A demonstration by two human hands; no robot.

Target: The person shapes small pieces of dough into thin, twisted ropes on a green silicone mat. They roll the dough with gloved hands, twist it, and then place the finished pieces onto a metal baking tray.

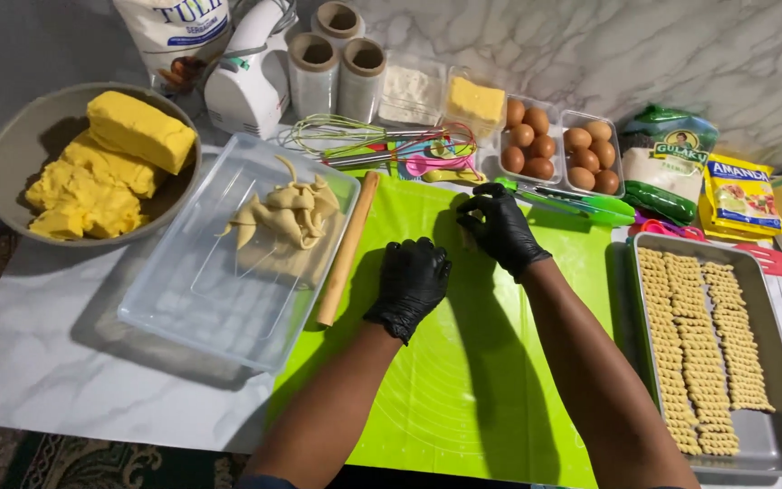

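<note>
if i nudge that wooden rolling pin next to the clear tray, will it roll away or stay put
The rolling pin is a plain smooth cylinder without handles, so it would probably roll sideways easily. It seems to lean against the clear tray, which likely blocks it leftward. It looks like stiff, solid wood.

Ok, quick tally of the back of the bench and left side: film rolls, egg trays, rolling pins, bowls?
Film rolls: 3
Egg trays: 2
Rolling pin: 1
Bowl: 1
Total: 7
</note>
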